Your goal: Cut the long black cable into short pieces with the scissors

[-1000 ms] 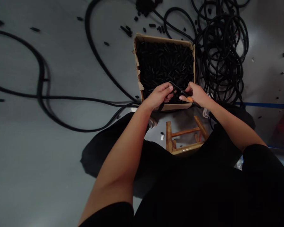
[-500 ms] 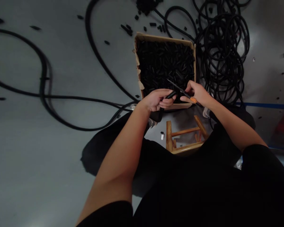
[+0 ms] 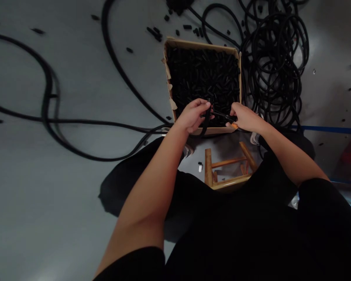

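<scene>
Over the near side of a cardboard box [image 3: 203, 43], my left hand [image 3: 193, 116] grips the end part of a black hose [image 3: 205, 125], thumb and fingers closed round it. Scissors [image 3: 222, 114] with an orange patch on the handle are in my right hand [image 3: 246, 117]. Their blades point left and reach the hose beside my left fingers; whether they touch it is too dark to tell. Short black hose pieces [image 3: 201, 72] fill the box below both hands.
A tangled heap of black hose [image 3: 276, 58] lies right of the box. A long hose loop [image 3: 90, 158] runs across the floor to the left. A wooden stool [image 3: 208, 168] stands between my legs. Loose black pieces [image 3: 154, 34] are scattered on the floor.
My left hand has turned so the hose end stands more upright. The scissors have swung lower and flatter, with their blades now at the hose.
</scene>
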A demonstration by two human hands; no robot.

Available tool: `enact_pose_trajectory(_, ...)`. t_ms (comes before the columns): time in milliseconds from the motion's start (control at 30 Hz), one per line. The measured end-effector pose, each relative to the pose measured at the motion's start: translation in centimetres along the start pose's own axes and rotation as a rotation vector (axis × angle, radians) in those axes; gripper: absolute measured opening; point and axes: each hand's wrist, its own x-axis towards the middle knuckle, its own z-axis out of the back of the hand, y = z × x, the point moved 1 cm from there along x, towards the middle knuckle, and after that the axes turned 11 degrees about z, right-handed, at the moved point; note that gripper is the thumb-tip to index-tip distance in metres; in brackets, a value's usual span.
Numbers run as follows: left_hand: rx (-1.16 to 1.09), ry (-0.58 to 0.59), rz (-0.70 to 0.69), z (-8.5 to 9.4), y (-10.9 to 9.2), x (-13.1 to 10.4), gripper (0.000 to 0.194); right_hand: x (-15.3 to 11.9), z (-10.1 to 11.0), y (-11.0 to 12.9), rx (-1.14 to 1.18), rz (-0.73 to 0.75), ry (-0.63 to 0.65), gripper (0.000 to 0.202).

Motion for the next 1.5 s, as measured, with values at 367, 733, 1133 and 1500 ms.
enact_pose_trajectory(367, 0.15, -0.066, 0.011, -0.9, 0.7, 0.2, 0.014, 0.6, -0.2, 0.7, 0.029, -0.104, -0.063, 0.034)
enact_pose_trajectory(733, 0.22, 0.24, 0.019, -0.5, 0.7, -0.7, 0.039, 0.7, -0.6, 0.8, 0.188, -0.094, -0.131, 0.05)
enact_pose_trajectory(1133, 0.015, 0.297, 0.172, -1.1, 0.1, -2.0, 0.03, 0.7, -1.3, 0.4, 0.361, -0.001, -0.191, 0.07)
enact_pose_trajectory(1500, 0.08, 0.236, 0.158, -1.6, 0.7, -2.0, 0.03, 0.3, -1.5, 0.0, 0.311, 0.065, -0.257, 0.072)
